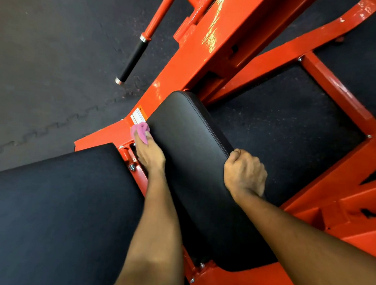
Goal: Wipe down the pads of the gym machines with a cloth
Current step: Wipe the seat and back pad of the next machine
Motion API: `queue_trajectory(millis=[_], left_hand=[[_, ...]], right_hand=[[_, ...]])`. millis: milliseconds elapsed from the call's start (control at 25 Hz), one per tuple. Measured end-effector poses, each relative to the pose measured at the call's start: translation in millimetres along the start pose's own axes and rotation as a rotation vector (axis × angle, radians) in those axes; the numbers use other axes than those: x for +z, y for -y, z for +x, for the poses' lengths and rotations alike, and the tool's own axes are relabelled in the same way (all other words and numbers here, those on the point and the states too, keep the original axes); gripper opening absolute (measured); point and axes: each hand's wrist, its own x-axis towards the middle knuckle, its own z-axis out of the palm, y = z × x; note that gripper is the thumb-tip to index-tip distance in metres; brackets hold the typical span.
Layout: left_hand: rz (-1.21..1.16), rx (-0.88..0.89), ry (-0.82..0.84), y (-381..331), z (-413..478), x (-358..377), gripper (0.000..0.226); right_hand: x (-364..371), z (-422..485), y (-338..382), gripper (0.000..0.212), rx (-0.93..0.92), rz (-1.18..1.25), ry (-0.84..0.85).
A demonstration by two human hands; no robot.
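Note:
A long black pad (pixel 189 142) lies bolted to an orange machine frame (pixel 204 52) in the middle of the view. My left hand (pixel 149 155) holds a small pink cloth (pixel 140 131) against the pad's left edge, next to a white warning label. My right hand (pixel 244 172) grips the pad's right edge with curled fingers. A second, wider black pad (pixel 51 210) fills the lower left, just left of my left forearm.
A black-gripped handle (pixel 134 58) on an orange bar juts out at the upper left. Orange frame beams (pixel 337 87) cross at the right over dark rubber floor (pixel 41 61). Bolts (pixel 132 167) sit between the two pads.

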Motion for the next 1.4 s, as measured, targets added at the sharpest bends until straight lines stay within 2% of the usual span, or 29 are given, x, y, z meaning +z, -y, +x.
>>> queue_trajectory(millis=[80,120,160,200,240,280,320,360,400,440,480,560,640,760,800,840,920,1000,1080,1160,1240,1320,1400], left_hand=[[-0.023,0.026,-0.057,9.5,-32.7,2.4,0.019],[0.047,0.068,-0.037,15.0,-54.1,1.4,0.018],[0.123,0.232,0.031,29.8,-67.4,0.7,0.022],[0.044,0.385,-0.076,41.0,-71.5,-2.2,0.026],[-0.254,0.409,-0.010,43.1,-79.0,-7.9,0.028],[-0.607,0.250,0.139,46.2,-80.7,-14.7,0.026],[-0.570,0.179,0.201,48.9,-86.1,-16.5,0.025],[-0.134,0.278,0.083,54.8,-87.4,-13.8,0.026],[0.181,0.385,0.076,49.3,-88.5,-12.8,0.031],[0.239,0.323,0.079,43.4,-80.0,-14.5,0.031],[0.192,0.299,0.086,34.8,-69.2,-12.5,0.031],[-0.003,0.096,0.159,15.5,-40.1,-6.7,0.030],[-0.011,0.034,0.134,18.4,-40.5,-3.5,0.034],[-0.179,0.177,0.086,45.1,-93.9,-2.5,0.026],[-0.197,0.149,0.071,56.7,-114.2,-3.7,0.021],[-0.198,0.041,0.078,71.0,-133.1,-4.3,0.019],[-0.193,-0.100,0.134,84.5,-175.1,-12.6,0.024],[-0.137,0.069,0.211,93.0,-193.5,-22.2,0.028],[-0.102,0.141,0.181,88.4,-166.4,-21.0,0.030],[-0.123,0.137,0.129,79.3,-127.4,-8.8,0.032],[-0.100,0.165,0.090,77.7,-125.1,-4.8,0.028],[-0.183,0.143,0.082,88.5,-156.5,-7.8,0.031],[-0.317,0.030,0.100,109.6,-208.2,-10.2,0.035]], right_hand=[[-0.4,0.2,0.1,0.049,-0.007,0.002,-0.006],[-1.5,-0.3,-0.3,0.049,-0.009,0.006,-0.003],[-3.0,-1.3,-0.5,0.049,-0.010,0.016,0.002],[-4.2,-2.3,-0.5,0.049,-0.009,0.026,0.004],[-4.8,-2.9,-0.1,0.049,-0.010,0.031,0.007],[-5.0,-2.7,0.2,0.049,-0.012,0.032,0.009],[-5.5,-2.7,-0.9,0.050,-0.017,0.032,0.010],[-5.4,-2.2,-1.8,0.050,-0.020,0.032,0.010],[-5.3,-2.4,-2.9,0.050,-0.023,0.033,0.010],[-4.4,-2.0,-3.3,0.050,-0.026,0.032,0.009],[-3.5,-1.3,-3.6,0.051,-0.029,0.029,0.006],[-1.3,-0.1,-4.8,0.052,-0.027,0.025,-0.002],[0.5,0.5,-4.4,0.053,-0.033,0.020,-0.014],[0.6,2.3,-4.8,0.052,-0.028,0.024,-0.015],[-0.3,2.0,-5.4,0.052,-0.026,0.029,-0.011],[-1.0,0.7,-6.4,0.053,-0.028,0.038,-0.009],[-4.0,-1.4,-7.6,0.052,-0.035,0.077,0.013],[-8.5,-2.0,-11.0,0.048,-0.028,0.147,0.068],[-15.2,-5.2,-22.5,0.045,-0.011,0.190,0.101],[-20.0,-12.9,-48.0,0.046,-0.034,0.138,0.123],[-22.0,-26.8,-80.6,0.051,-0.046,0.080,0.144],[-22.4,-39.4,-104.8,0.058,-0.028,0.105,0.192],[-21.2,-43.7,-112.7,0.059,-0.034,0.171,0.206]])
